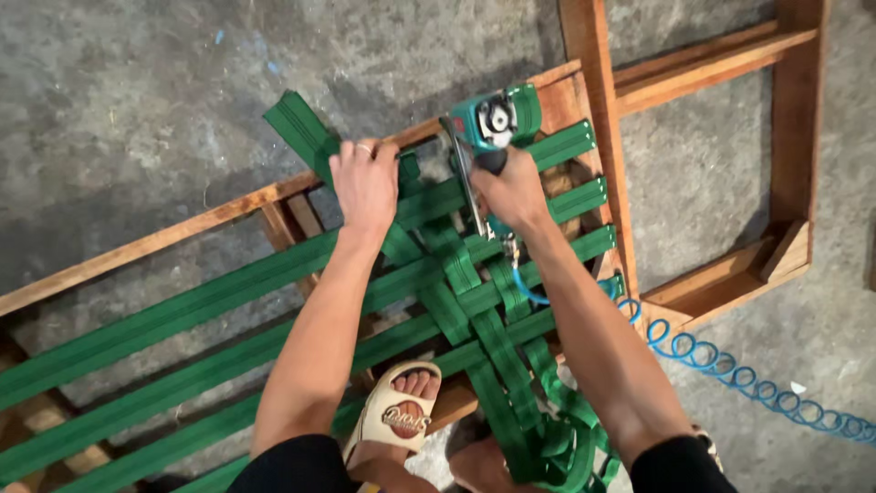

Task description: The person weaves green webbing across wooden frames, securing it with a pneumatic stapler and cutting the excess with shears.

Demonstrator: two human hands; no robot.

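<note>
Open concrete floor [137, 100] is seen across the upper left. Frame centre is blocked by woven green webbing [456, 274]. Gaps between straps at lower left are passable. Lower right is crossed by a coiled blue hose [730, 370].

Woven webbing [456, 274] (matt), rough wooden frame [602, 110].

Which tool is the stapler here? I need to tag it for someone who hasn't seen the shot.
Start at the wooden frame lying on the concrete floor, crossed by woven green webbing. At the frame's far rail, the right hand grips a stapler. It is the only teal tool with a round silver cap, and a blue coiled hose trails from its handle.
</note>
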